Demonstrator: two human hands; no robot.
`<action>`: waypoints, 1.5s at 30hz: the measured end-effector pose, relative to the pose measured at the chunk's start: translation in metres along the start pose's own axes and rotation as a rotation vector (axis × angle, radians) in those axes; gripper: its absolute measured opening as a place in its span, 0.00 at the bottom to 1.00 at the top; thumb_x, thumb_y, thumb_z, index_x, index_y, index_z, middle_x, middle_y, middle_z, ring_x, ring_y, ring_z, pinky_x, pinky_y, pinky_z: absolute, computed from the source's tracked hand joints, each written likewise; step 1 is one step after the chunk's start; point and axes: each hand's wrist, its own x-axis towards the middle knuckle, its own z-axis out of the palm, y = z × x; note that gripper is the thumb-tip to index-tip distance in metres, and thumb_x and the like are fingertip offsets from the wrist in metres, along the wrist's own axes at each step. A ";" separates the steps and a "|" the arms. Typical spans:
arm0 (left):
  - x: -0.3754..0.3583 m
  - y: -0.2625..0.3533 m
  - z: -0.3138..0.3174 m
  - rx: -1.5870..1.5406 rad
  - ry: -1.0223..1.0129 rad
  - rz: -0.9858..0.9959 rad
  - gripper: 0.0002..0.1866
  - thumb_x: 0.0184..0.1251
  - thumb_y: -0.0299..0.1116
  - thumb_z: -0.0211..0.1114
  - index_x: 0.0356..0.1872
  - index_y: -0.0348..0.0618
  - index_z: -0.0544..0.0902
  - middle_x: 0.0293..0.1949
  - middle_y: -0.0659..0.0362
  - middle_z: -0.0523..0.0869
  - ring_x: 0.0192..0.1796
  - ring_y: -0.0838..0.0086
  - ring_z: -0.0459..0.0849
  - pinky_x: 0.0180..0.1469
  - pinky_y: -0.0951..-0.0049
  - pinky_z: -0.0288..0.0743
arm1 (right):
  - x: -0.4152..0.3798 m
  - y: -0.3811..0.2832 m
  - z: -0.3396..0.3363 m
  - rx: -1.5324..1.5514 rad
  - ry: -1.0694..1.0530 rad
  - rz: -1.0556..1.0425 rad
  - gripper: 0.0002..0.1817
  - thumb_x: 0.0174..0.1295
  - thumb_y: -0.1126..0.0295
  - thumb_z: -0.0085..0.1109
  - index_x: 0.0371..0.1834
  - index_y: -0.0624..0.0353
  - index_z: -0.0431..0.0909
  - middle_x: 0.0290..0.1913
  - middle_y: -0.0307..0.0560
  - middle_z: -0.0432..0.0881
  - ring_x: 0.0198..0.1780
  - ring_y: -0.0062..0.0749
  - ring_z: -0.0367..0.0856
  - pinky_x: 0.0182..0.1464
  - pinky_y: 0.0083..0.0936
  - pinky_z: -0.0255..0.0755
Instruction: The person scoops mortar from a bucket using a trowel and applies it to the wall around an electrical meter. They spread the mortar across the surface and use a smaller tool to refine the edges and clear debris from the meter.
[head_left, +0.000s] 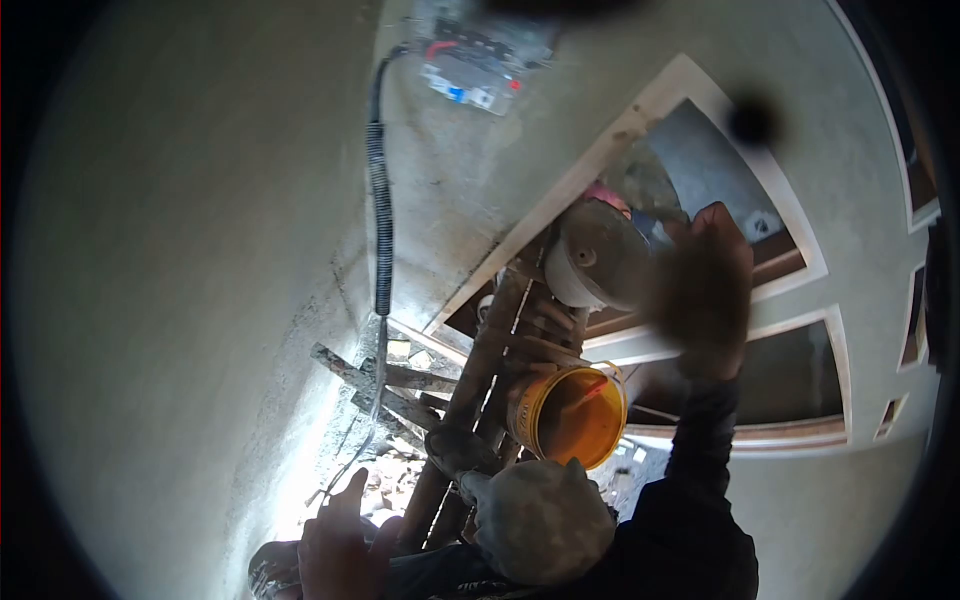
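Note:
My left hand (345, 550) is low at the left, fingers stretched up and apart, holding nothing. My right hand (708, 285) reaches forward on the right, its fingers smeared. Beside it, a grey, dusty bucket-like container (592, 255) overlaps the hand's edge in this view; I cannot tell whether the hand grips it. Nearer to me stands a yellow bucket (540, 420), its mouth facing me, with a red-orange strip inside and a handle at its rim. A dusty, pale knee (545, 525) and a dark shoe (462, 450) are below it.
Wooden poles (475, 380) form a narrow platform high above a rubble-strewn floor (385, 480). A plastered wall (200, 280) rises at left, with a corrugated conduit (380, 220) leading to an open electrical box (475, 75). Behind the grey container, someone's pink headwear (608, 197) shows.

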 end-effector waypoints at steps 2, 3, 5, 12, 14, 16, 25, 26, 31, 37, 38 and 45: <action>0.005 0.000 0.002 0.005 -0.075 -0.006 0.35 0.64 0.46 0.73 0.71 0.49 0.74 0.51 0.53 0.88 0.50 0.60 0.88 0.55 0.59 0.79 | -0.002 0.032 -0.010 -0.056 -0.117 -0.072 0.16 0.61 0.65 0.74 0.36 0.60 0.73 0.25 0.49 0.80 0.25 0.38 0.80 0.30 0.35 0.70; 0.008 -0.004 0.006 0.002 -0.066 -0.008 0.34 0.65 0.45 0.73 0.71 0.48 0.74 0.51 0.53 0.88 0.50 0.60 0.88 0.55 0.58 0.79 | -0.003 0.050 -0.013 -0.080 -0.174 -0.106 0.16 0.62 0.66 0.74 0.37 0.61 0.73 0.25 0.48 0.80 0.25 0.33 0.79 0.29 0.33 0.70; 0.015 -0.007 0.008 0.019 -0.061 0.008 0.34 0.65 0.44 0.73 0.71 0.47 0.74 0.51 0.52 0.89 0.51 0.60 0.88 0.54 0.58 0.80 | 0.000 0.097 -0.014 -0.117 -0.288 -0.178 0.16 0.62 0.68 0.73 0.39 0.63 0.74 0.25 0.46 0.80 0.24 0.25 0.79 0.28 0.29 0.70; 0.078 0.056 -0.010 0.227 -0.079 0.348 0.28 0.65 0.46 0.73 0.63 0.45 0.82 0.44 0.56 0.90 0.42 0.64 0.90 0.43 0.63 0.83 | -0.034 0.184 0.032 0.274 -0.188 0.131 0.18 0.59 0.71 0.75 0.43 0.62 0.72 0.29 0.44 0.78 0.31 0.27 0.77 0.35 0.29 0.72; 0.120 0.108 -0.022 0.342 -0.163 0.579 0.25 0.65 0.45 0.73 0.60 0.46 0.83 0.40 0.59 0.90 0.39 0.68 0.90 0.37 0.70 0.83 | -0.049 0.182 0.032 0.116 -0.063 0.129 0.18 0.61 0.70 0.73 0.46 0.61 0.73 0.35 0.51 0.81 0.34 0.36 0.80 0.40 0.33 0.75; 0.182 0.148 0.002 0.200 -0.021 0.874 0.19 0.71 0.47 0.69 0.55 0.49 0.83 0.37 0.60 0.88 0.33 0.62 0.89 0.34 0.62 0.82 | -0.062 0.171 0.032 0.191 0.002 0.205 0.18 0.62 0.69 0.73 0.46 0.60 0.73 0.35 0.52 0.81 0.34 0.38 0.80 0.39 0.33 0.75; 0.389 0.318 0.164 0.768 -0.015 0.936 0.17 0.59 0.54 0.73 0.32 0.50 0.89 0.40 0.59 0.88 0.45 0.64 0.88 0.40 0.58 0.80 | -0.132 0.179 0.007 0.194 0.070 0.351 0.13 0.65 0.74 0.70 0.43 0.60 0.72 0.31 0.40 0.77 0.29 0.18 0.73 0.30 0.21 0.67; 0.397 0.321 0.170 0.843 -0.044 0.972 0.16 0.57 0.53 0.74 0.31 0.51 0.90 0.41 0.58 0.88 0.46 0.65 0.88 0.41 0.58 0.80 | -0.139 0.179 0.009 0.252 0.062 0.398 0.13 0.65 0.75 0.70 0.43 0.61 0.72 0.31 0.39 0.76 0.30 0.16 0.73 0.31 0.19 0.68; 0.396 0.339 0.154 0.889 -0.093 0.916 0.15 0.55 0.50 0.76 0.33 0.51 0.91 0.41 0.56 0.88 0.49 0.65 0.88 0.43 0.58 0.80 | -0.148 0.164 0.006 0.355 0.030 0.556 0.13 0.66 0.78 0.68 0.44 0.61 0.70 0.32 0.40 0.79 0.32 0.14 0.73 0.34 0.15 0.70; 0.369 0.349 0.119 0.874 0.225 1.059 0.15 0.60 0.40 0.72 0.43 0.42 0.89 0.36 0.55 0.87 0.42 0.63 0.88 0.44 0.59 0.80 | -0.144 0.163 0.001 0.355 0.082 0.524 0.13 0.66 0.78 0.68 0.45 0.60 0.71 0.29 0.41 0.81 0.30 0.13 0.74 0.33 0.15 0.69; 0.365 0.341 0.112 0.839 0.273 1.130 0.16 0.61 0.38 0.71 0.47 0.42 0.87 0.35 0.55 0.87 0.39 0.63 0.89 0.44 0.60 0.81 | -0.145 0.163 -0.001 0.313 0.069 0.528 0.13 0.66 0.77 0.68 0.45 0.60 0.71 0.28 0.41 0.81 0.30 0.13 0.74 0.33 0.15 0.70; 0.325 0.305 0.075 0.706 0.193 0.942 0.22 0.63 0.34 0.73 0.55 0.42 0.75 0.35 0.50 0.88 0.35 0.56 0.90 0.37 0.59 0.82 | -0.149 0.157 0.004 0.235 0.075 0.435 0.14 0.65 0.77 0.69 0.46 0.59 0.71 0.28 0.42 0.81 0.29 0.15 0.75 0.32 0.17 0.70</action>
